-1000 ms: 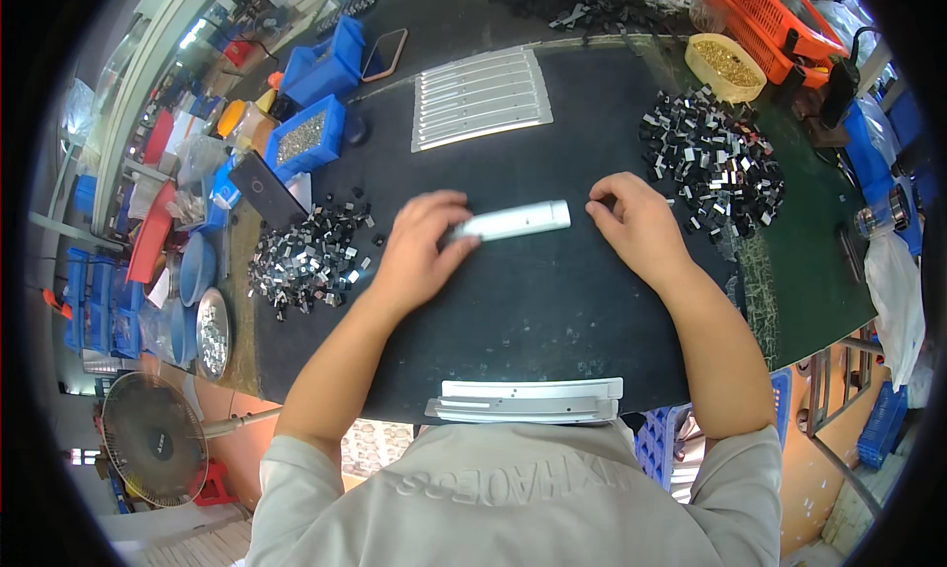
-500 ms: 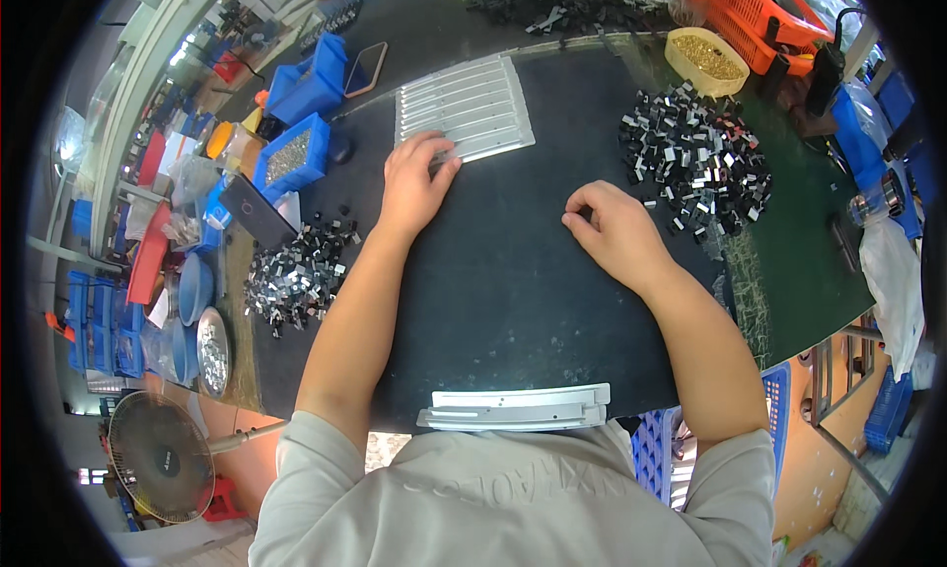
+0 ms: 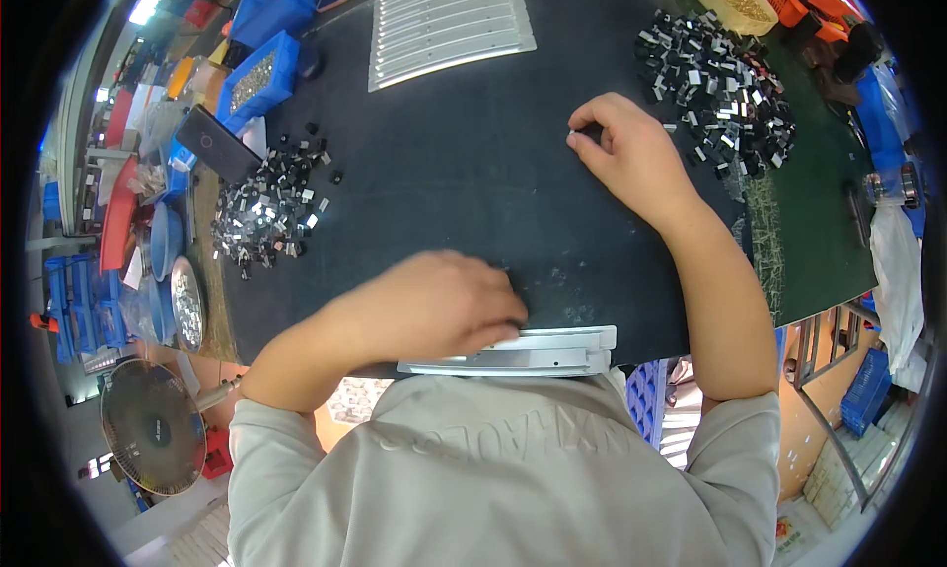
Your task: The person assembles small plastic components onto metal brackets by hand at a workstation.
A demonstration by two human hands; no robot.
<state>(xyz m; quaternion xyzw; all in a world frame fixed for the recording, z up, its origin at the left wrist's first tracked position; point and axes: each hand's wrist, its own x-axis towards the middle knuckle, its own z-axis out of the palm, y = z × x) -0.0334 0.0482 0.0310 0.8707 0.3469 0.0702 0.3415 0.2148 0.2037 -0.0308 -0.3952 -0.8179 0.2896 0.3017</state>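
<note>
My left hand (image 3: 446, 306), smeared by motion, is over the silvery metal strips (image 3: 557, 358) lying along the front edge of the table, close to my body. Its fingers reach the upper strip, but whether they grip it cannot be seen. My right hand (image 3: 631, 153) hovers over the right of the dark mat, thumb and forefinger pinched together. A tiny pale speck shows at those fingertips, too small to name. Farther off, a row of slim silvery metal strips (image 3: 454, 25) lies side by side, touched by neither hand.
Beside my right hand is a heap of small black and silver parts (image 3: 720, 94); a similar heap (image 3: 266, 207) lies left. A blue bin (image 3: 258, 79) of small metal pieces and a dark phone (image 3: 217, 143) stand at the left. A yellowish tub (image 3: 735, 3) sits far right.
My left hand has left the far row of strips and come back toward my body, onto the strips at the front edge. My right hand stays pinched over the mat; the view has tilted down.
</note>
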